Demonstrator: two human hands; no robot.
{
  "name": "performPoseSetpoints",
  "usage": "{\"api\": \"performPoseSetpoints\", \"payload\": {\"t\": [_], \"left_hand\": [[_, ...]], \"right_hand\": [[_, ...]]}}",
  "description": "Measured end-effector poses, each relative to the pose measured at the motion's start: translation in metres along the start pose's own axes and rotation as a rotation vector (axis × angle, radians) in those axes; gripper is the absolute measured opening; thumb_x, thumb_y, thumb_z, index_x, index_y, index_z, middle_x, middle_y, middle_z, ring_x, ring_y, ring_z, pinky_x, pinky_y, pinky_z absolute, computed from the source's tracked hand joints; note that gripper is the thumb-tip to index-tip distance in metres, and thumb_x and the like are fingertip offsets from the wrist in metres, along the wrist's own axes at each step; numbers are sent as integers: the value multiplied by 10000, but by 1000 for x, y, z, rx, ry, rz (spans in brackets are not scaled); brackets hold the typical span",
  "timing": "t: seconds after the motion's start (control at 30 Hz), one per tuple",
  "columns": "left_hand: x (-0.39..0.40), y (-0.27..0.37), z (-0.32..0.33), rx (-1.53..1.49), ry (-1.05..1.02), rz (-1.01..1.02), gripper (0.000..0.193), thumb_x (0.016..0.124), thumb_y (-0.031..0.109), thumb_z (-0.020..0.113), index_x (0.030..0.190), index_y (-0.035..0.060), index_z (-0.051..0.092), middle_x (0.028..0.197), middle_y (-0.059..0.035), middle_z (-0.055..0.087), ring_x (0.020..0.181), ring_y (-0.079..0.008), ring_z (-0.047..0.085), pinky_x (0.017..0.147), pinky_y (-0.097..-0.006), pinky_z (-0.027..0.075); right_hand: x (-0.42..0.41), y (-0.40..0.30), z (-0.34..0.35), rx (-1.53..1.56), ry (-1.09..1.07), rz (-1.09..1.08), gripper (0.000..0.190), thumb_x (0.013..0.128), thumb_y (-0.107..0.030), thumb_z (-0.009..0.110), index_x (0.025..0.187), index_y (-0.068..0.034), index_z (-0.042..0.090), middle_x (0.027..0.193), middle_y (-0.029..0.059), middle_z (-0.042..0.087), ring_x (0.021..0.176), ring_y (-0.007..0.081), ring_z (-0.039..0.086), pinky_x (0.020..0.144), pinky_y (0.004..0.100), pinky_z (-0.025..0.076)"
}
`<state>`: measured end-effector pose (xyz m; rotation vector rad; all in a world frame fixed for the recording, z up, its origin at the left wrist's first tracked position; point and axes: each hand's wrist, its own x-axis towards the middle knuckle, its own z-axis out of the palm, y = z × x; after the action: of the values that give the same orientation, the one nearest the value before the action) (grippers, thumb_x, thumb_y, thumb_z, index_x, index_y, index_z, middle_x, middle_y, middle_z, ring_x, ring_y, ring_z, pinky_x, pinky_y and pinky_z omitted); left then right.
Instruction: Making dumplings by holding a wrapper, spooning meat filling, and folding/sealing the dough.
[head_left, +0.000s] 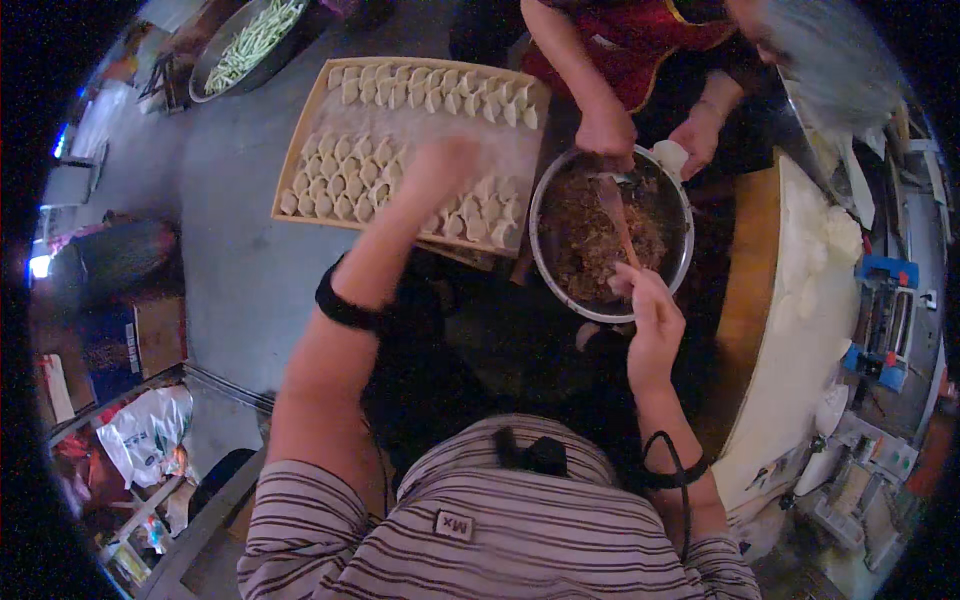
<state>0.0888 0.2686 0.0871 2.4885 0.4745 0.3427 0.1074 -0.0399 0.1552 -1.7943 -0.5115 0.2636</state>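
My left hand (448, 166), blurred, is over the middle of a shallow wooden tray (277, 180); whether it holds anything cannot be made out. Rows of folded dumplings (352, 176) lie on the tray along its far and near sides, with a floured strip between. At the near rim of a metal bowl (537, 259), my right hand (654, 311) grips a flat wooden stick (619, 221), whose far part reaches over the brown minced filling (581, 247). Another person's hand (606, 135) is at the bowl's far rim, and their other hand (697, 142) holds a pale dough wrapper (670, 156).
To the right stands a wooden-edged table with a pale, floured top (795, 300). A roller machine with blue ends (885, 322) is beyond it. A wide pan of green beans (251, 49) sits at upper left. Boxes (112, 349) and a plastic bag (146, 435) are at left.
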Motion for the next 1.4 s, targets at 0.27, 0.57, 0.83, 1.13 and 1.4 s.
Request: {"api": "performPoseSetpoints", "payload": {"t": [0.27, 0.57, 0.83, 1.13, 1.4], "left_hand": [[53, -102, 21, 127, -16, -285, 378, 677, 248, 727, 987, 49, 642, 944, -189, 642, 888, -346, 620, 784, -398, 494], [60, -101, 64, 277, -255, -334, 298, 698, 176, 661, 964, 45, 625, 936, -174, 642, 883, -348, 619, 741, -434, 495], [48, -163, 52, 240, -160, -231, 312, 711, 229, 642, 970, 58, 617, 946, -182, 638, 910, -362, 603, 779, -434, 474], [44, 27, 7, -294, -47, -203, 216, 789, 161, 637, 966, 37, 629, 773, -96, 653, 610, -176, 602, 553, -310, 478], [-20, 87, 23, -554, -194, -147, 167, 820, 111, 616, 967, 31, 626, 730, -31, 626, 513, -70, 502, 436, -227, 382]], "right_hand": [[-4, 1, -13, -71, 49, 156, 263, 940, -120, 430, 1013, 58, 609, 938, 75, 600, 843, 133, 548, 802, 251, 427], [-1, 0, -49, -175, 193, 119, 223, 924, -114, 477, 1007, 32, 624, 928, 78, 610, 845, 138, 580, 787, 246, 453], [11, 8, -133, -492, 469, -58, 165, 830, -32, 582, 982, 1, 638, 893, 81, 616, 838, 144, 582, 763, 250, 454], [10, 65, -280, -935, 635, 31, 347, 764, 12, 624, 1105, 4, 563, 1014, 101, 576, 814, 185, 603, 733, 295, 496], [25, 75, -271, -1356, 399, -77, 361, 769, 4, 570, 1128, -13, 548, 1010, 129, 558, 831, 267, 584, 713, 339, 489]]}}
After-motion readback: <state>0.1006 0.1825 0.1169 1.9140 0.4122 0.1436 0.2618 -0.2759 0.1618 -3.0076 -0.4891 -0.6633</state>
